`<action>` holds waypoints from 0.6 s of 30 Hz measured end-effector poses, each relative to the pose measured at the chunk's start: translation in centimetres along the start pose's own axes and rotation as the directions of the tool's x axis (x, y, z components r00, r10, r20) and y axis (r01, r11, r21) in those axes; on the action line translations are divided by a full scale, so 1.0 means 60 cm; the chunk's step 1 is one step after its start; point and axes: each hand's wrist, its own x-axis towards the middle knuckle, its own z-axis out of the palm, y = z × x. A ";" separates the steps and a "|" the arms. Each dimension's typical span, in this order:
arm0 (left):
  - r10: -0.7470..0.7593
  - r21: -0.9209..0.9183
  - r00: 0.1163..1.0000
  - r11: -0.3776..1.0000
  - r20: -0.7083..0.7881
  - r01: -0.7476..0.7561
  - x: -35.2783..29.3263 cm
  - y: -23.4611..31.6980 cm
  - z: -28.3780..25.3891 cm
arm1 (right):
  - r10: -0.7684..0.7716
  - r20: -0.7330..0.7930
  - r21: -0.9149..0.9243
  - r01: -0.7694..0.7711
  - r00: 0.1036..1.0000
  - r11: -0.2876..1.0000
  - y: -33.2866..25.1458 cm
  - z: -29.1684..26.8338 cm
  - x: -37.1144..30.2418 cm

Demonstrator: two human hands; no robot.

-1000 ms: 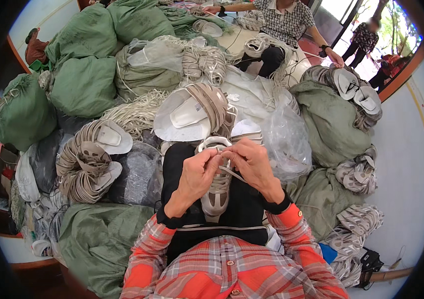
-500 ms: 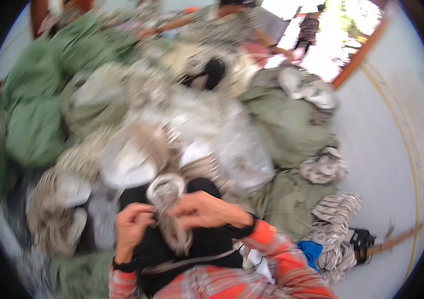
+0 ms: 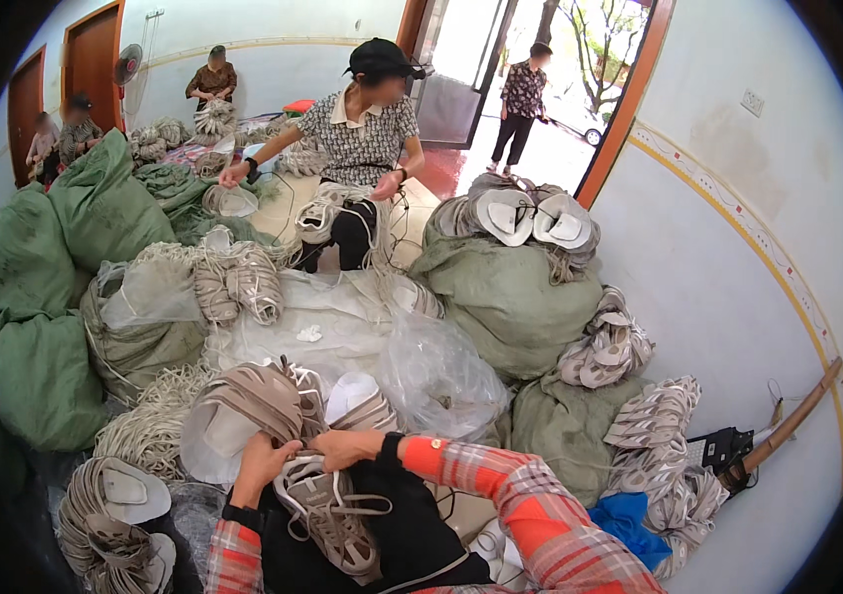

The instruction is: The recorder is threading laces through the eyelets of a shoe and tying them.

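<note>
Shoe (image 3: pixel 330 507) close to edge of stack (image 3: pixel 261 394)

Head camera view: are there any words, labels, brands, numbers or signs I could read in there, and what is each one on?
None: no text can be read in this view.
Beige lace-up shoe on the lap: no legible lettering; any small mark is too small to make out.
Wall border: a decorative pattern with small red marks, no readable words.
Large green sack: no writing seen.
</note>
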 end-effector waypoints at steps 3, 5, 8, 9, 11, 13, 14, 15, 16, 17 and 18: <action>-0.050 -0.496 0.998 0.866 0.042 0.064 -0.013 0.018 -0.013 | -0.264 -0.258 -0.029 0.265 0.930 0.964 -0.054 0.002 -0.039; 0.351 -0.665 0.917 0.733 0.190 -0.143 0.018 0.038 -0.044 | -0.524 -0.595 -0.094 0.595 0.610 0.798 -0.066 -0.004 -0.058; -0.015 -0.758 0.926 0.569 0.376 0.317 0.000 -0.012 -0.073 | 0.249 -0.162 0.853 0.009 0.955 0.522 -0.067 0.003 -0.134; 0.002 -0.826 0.975 0.532 0.222 0.187 -0.022 -0.008 -0.095 | 0.216 -0.205 0.958 0.151 0.955 0.243 -0.048 0.033 -0.144; -0.123 -0.431 0.973 0.902 -0.193 0.029 -0.067 -0.053 -0.150 | 0.216 -0.172 0.959 0.213 0.961 -0.185 -0.074 0.079 -0.162; -0.005 0.124 0.849 0.989 -0.528 0.083 -0.097 -0.106 -0.192 | 0.199 -0.153 0.946 0.202 0.968 -0.254 -0.092 0.109 -0.141; 0.057 0.171 0.819 0.984 -0.570 0.050 -0.084 -0.151 -0.208 | 0.122 -0.107 0.939 0.141 0.987 -0.314 -0.113 0.106 -0.115; 0.125 0.215 0.787 0.976 -0.604 0.010 -0.073 -0.183 -0.204 | 0.051 -0.070 0.926 0.084 0.996 -0.368 -0.129 0.102 -0.095; 0.129 0.214 0.788 0.977 -0.601 0.003 -0.063 -0.194 -0.195 | 0.056 -0.076 0.926 0.091 0.996 -0.367 -0.147 0.097 -0.081; -0.183 -0.200 0.922 0.973 -0.342 0.119 -0.049 -0.199 -0.192 | 0.069 -0.187 0.920 0.199 0.980 -0.337 -0.170 0.085 -0.063; -0.359 -0.523 0.932 0.785 0.052 0.331 -0.037 -0.205 -0.186 | 0.080 -0.294 0.901 0.304 0.952 -0.308 -0.195 0.075 -0.051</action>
